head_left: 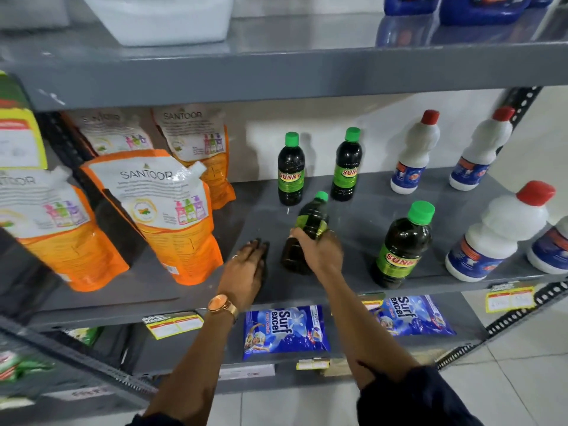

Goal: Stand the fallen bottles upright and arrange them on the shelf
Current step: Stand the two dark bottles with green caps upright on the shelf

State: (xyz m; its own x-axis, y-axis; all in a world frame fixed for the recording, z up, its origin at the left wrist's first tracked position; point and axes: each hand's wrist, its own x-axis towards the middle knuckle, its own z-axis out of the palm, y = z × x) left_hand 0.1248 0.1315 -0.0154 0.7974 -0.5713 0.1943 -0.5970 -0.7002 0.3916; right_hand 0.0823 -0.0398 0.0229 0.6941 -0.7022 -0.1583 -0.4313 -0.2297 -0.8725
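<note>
**Grey shelf, dark bottles, one in hand**

Grey metal makes up the shelf [353, 210], and on it stand several dark bottles with green caps and green "SUNNY" labels; two of them, the back-left bottle [291, 170] and the back-right bottle [347, 166], are upright near the rear wall, a little apart from each other; a third, the front bottle [401, 247], stands upright close to the shelf's front edge, to the right of the hands.

Between these, the right hand [319, 250] grips a fourth, the tilted bottle [310, 222], with fingers wrapped round its labelled middle; its green cap leans away toward the rear bottles, and its base seems to be on or just above the shelf, though the hand and motion blur make that hard to settle.

The left hand [246, 269] lies palm-down just left of that bottle, fingers stretched out flat and holding nothing; a gold-toned watch [222, 305] sits on its wrist.

White bottles with red caps [415, 155] stand along the right part of the same shelf; orange and white "SANTOOR" pouches [159, 210] lean at the left; blue "Surf excel" packets [285, 332] lie on the shelf below; yellow price tags [173, 325] are fixed to the shelf edges.
</note>
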